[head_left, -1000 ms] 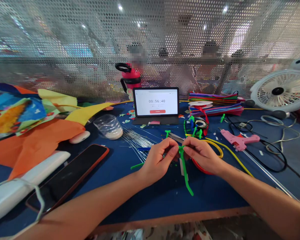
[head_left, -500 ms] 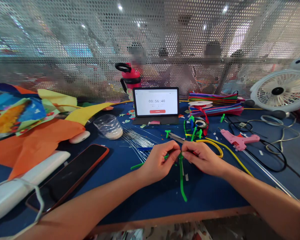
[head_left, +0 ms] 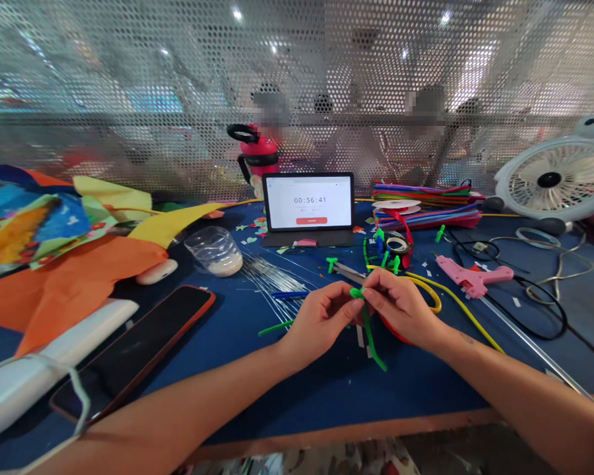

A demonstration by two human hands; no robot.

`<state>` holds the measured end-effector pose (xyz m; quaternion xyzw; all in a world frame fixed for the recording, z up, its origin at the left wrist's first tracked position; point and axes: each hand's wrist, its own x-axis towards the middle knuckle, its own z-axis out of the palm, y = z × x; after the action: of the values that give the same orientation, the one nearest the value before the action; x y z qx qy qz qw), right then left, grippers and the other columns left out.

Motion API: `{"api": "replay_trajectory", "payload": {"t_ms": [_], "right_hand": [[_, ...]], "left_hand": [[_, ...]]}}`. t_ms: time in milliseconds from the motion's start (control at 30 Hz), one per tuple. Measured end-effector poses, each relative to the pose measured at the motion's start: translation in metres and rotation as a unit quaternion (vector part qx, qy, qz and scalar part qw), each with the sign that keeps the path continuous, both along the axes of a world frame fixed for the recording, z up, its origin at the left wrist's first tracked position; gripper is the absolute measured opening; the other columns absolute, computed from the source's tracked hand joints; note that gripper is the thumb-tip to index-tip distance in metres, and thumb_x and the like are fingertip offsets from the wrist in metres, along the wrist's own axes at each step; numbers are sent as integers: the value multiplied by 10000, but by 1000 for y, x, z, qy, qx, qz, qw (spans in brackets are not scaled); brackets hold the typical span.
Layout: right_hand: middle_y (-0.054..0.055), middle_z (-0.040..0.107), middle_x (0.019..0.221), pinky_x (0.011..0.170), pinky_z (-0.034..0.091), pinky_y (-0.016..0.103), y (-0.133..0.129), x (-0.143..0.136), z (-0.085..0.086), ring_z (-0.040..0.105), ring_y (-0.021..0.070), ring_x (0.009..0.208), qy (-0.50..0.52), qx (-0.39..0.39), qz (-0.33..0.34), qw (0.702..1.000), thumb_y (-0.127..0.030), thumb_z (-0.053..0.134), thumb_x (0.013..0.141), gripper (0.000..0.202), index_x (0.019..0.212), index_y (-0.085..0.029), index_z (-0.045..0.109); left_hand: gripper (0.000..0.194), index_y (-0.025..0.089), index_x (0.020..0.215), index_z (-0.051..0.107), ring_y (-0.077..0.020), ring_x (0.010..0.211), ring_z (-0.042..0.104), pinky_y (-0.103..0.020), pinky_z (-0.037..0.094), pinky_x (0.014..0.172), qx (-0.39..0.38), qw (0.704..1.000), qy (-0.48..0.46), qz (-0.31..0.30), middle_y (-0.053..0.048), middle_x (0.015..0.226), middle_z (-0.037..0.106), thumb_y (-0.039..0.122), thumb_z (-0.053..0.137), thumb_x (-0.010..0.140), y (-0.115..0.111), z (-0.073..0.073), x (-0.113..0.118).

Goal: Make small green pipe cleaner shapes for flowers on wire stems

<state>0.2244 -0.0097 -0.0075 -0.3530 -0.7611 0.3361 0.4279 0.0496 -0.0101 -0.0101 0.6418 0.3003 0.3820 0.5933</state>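
One green pipe cleaner (head_left: pixel 373 346), one glue gun (head_left: pixel 475 277)
Left hand (head_left: pixel 321 313) and right hand (head_left: pixel 400 307) pinch its top between their fingers (head_left: pixel 349 310), above the worktop (head_left: pixel 317 396).

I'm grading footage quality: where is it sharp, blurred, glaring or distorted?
Head view: the held green strip has a clear outline; large digits on the tablet are legible, small text isn't. Head view: beyond the mesh panel, shapes blur and lights glare. Head view: the fan looks stretched near the right edge.
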Motion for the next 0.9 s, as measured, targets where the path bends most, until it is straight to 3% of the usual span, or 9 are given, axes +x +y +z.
{"api": "replay_trajectory", "payload": {"t_ms": [267,533,733,900], "right_hand": [[-22,523,650,563,379,203,5,3,-1,490,84,595,70,-47,20,996,-339,364,956,250,833,-177,510],[-24,500,658,549,374,212,6,4,-2,482,94,586,23,-10,-2,1000,-298,493,894,153,801,-176,493],[-17,506,689,553,372,207,9,5,-1,466,93,600,-6,-41,36,999,-319,522,873,160,817,-169,504],[-25,526,653,538,371,196,11,6,5,487,89,579,-70,-59,56,994,-318,552,856,177,778,-169,496]], "left_hand": [[169,154,802,559,-103,638,568,-211,450,629,1,1000,-7,24,6,681,613,319,578,833,1,0,-1],[183,155,844,542,-111,647,588,-226,461,642,-14,1000,-8,24,9,696,606,337,548,848,0,2,0],[203,159,789,532,-115,584,568,-221,440,578,38,996,76,34,9,629,598,355,560,834,-1,-3,0],[214,151,781,549,-126,595,585,-236,471,584,35,995,90,32,-5,665,602,358,557,830,-5,-7,2]]}}
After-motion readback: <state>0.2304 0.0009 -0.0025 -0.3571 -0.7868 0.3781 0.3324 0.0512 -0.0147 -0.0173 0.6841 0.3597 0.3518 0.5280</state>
